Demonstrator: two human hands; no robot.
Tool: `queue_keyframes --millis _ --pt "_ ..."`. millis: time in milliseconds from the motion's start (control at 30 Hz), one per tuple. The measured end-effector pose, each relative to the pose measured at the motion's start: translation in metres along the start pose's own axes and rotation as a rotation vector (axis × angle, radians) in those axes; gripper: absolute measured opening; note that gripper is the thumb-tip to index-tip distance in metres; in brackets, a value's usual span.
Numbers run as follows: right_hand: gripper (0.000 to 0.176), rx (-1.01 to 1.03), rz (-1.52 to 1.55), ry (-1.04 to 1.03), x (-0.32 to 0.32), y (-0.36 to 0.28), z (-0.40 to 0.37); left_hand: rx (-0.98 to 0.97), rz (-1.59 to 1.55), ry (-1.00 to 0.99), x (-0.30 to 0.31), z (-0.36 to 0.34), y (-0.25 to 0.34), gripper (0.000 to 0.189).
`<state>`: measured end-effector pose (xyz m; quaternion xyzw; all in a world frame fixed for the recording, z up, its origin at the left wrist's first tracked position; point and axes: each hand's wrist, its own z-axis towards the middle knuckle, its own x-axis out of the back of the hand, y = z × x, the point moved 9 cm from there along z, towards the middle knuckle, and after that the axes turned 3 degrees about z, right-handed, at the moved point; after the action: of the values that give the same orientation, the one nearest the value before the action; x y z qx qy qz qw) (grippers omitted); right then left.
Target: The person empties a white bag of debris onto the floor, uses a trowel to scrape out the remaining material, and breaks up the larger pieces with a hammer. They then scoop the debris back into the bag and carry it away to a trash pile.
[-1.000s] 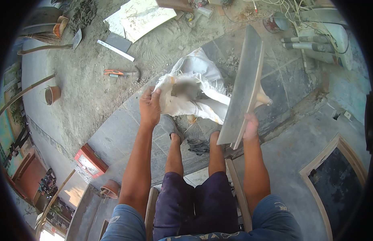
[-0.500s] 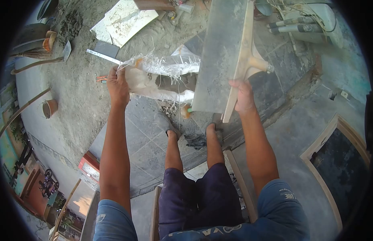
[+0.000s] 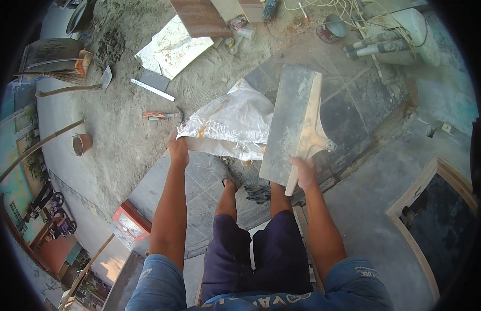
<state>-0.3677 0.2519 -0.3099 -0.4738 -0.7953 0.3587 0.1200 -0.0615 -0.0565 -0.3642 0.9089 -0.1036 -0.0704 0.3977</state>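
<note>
My left hand is closed on the frayed corner of a white woven sack. The sack stretches to the right, its mouth edge facing me and its far end lying toward the paving. My right hand grips the cream rim of what looks like a dustpan, with a flat grey plate and a short socket jutting right. The plate hangs tilted over the sack's right end and hides it. Whether my right fingers also hold the sack cannot be seen.
An orange-handled tool lies on the sandy ground left of the sack. Beyond are a white board, a brown panel and a metal strip. A bucket stands left; a black bag lies near my feet.
Both hands have come closer to my body, the left also shifting right. The sack's mouth, spread wide before, now looks narrower, with more of its outer side showing. The dustpan has moved down with my right hand.
</note>
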Motion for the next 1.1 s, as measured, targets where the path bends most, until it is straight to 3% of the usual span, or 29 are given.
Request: queue_keyframes --millis 100,167,200,267,333,367,400,433,467,533,600,633,667,733,767,900,1000,1100 --pt "0.031 -0.136 -0.048 -0.006 0.008 0.038 0.009 0.089 -0.227 -0.005 0.004 0.017 -0.031 0.031" --pt "0.032 -0.205 -0.084 -0.040 0.001 0.040 -0.001 0.110 -0.187 0.007 0.007 0.024 -0.050 0.022" --pt "0.030 -0.212 -0.069 -0.027 -0.006 0.036 -0.005 0.101 -0.010 0.061 0.010 0.022 -0.047 0.019" --pt "0.029 -0.218 -0.066 -0.022 -0.013 0.027 -0.013 0.120 0.573 0.275 0.018 0.009 -0.043 0.034" --pt "0.027 -0.343 -0.089 -0.064 -0.014 0.034 -0.020 0.080 1.040 0.128 -0.007 -0.001 -0.023 0.037" --pt "0.027 -0.339 -0.094 -0.065 -0.020 0.034 -0.023 -0.001 1.135 -0.078 -0.033 -0.011 -0.007 0.035" --pt "0.028 -0.247 -0.031 -0.040 -0.026 0.025 -0.026 0.088 1.140 -0.099 -0.040 -0.012 -0.005 0.030" --pt "0.030 -0.155 0.029 -0.011 -0.032 0.017 -0.023 -0.190 1.226 -0.293 -0.058 -0.002 -0.012 0.027" --pt "0.030 -0.155 0.022 0.002 -0.045 0.009 -0.019 -0.187 1.218 -0.306 -0.060 0.009 -0.005 0.027" --pt "0.037 -0.070 0.208 0.128 -0.065 -0.010 -0.017 -0.238 1.316 -0.582 -0.087 0.005 0.010 0.034" --pt "0.043 -0.107 0.090 0.163 -0.083 -0.019 -0.008 -0.059 1.142 -0.585 -0.080 0.014 0.026 0.034" --pt "0.045 -0.091 0.329 0.209 -0.101 -0.031 0.003 0.061 0.988 -0.556 -0.075 0.028 0.035 0.034" --pt "0.047 -0.077 0.564 0.250 -0.117 -0.040 0.008 0.067 0.972 -0.555 -0.070 0.035 0.040 0.034" --pt "0.050 -0.112 0.558 0.284 -0.121 -0.027 0.020 -0.268 1.220 -0.700 -0.079 0.033 0.061 0.033" --pt "0.051 -0.074 0.469 0.306 -0.125 -0.025 0.020 -0.405 1.022 -0.570 -0.082 0.021 0.101 0.029" --pt "0.055 -0.061 0.403 0.282 -0.135 -0.033 -0.012 -0.329 0.918 -0.556 -0.077 0.017 0.161 0.031" --pt "0.055 -0.066 0.438 0.219 -0.157 -0.055 -0.041 -0.212 1.025 -0.641 -0.072 0.013 0.199 0.029" --pt "0.055 -0.057 0.436 0.147 -0.194 -0.076 -0.049 -0.121 0.798 -0.572 -0.057 0.021 0.244 0.024"
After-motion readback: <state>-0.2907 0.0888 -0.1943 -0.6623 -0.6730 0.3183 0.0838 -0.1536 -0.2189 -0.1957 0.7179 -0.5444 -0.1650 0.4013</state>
